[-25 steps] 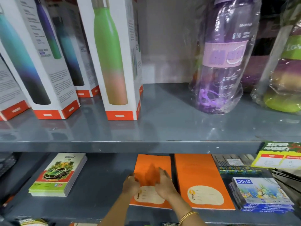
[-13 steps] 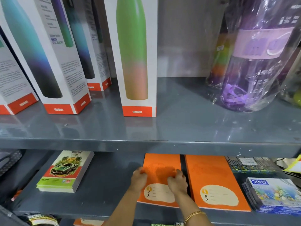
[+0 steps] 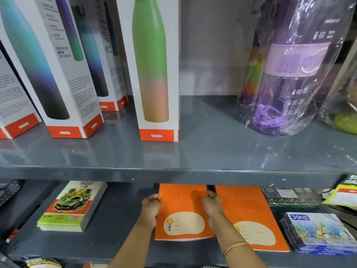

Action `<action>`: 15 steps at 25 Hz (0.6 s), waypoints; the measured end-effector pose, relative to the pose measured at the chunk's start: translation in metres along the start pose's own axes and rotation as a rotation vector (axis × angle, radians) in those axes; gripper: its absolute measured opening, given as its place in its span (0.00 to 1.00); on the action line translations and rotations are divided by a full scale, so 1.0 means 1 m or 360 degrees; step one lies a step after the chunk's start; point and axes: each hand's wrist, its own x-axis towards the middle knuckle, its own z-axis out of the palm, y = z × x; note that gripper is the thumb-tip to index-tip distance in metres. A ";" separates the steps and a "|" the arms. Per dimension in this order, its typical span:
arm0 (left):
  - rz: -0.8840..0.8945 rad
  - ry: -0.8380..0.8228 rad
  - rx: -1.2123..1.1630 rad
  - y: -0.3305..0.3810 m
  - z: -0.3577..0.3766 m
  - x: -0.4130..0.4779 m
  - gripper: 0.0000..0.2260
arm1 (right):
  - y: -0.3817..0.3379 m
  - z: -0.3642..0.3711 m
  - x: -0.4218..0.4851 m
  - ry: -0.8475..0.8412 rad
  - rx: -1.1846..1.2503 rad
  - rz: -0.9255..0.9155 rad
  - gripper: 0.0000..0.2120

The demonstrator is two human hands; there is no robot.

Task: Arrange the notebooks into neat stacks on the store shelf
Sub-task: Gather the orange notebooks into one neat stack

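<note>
An orange notebook stack (image 3: 183, 202) with a cream label lies on the lower grey shelf (image 3: 116, 219). My left hand (image 3: 150, 209) grips its left edge and my right hand (image 3: 213, 207) grips its right edge, in the gap beside a second orange notebook stack (image 3: 249, 211). Further left lies a separate stack of green notebooks with a car picture (image 3: 73, 206). The far ends of the orange stacks are hidden under the upper shelf's front edge (image 3: 173, 174).
On the upper shelf stand boxed 1000 ml bottles (image 3: 154, 74) and a purple bottle in plastic wrap (image 3: 289, 74). Blue DOMS boxes (image 3: 316, 231) sit right of the orange stacks, with dark packs (image 3: 289, 196) behind them. A green and yellow card (image 3: 345, 192) lies at far right.
My hands have moved apart, from the top of the orange cover out to its left and right edges. The camera has shifted left and closer.
</note>
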 end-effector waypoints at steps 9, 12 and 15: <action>0.0033 -0.0351 -0.0050 0.011 0.106 -0.044 0.08 | -0.018 -0.108 0.032 0.0357 -0.0262 -0.0257 0.16; 0.0025 -0.0500 0.0097 -0.002 0.147 -0.061 0.13 | -0.004 -0.155 0.047 0.0452 -0.0511 -0.0251 0.15; 0.0118 -0.0462 0.0317 -0.017 0.168 -0.068 0.16 | 0.026 -0.183 0.083 0.0377 -0.0684 -0.0230 0.13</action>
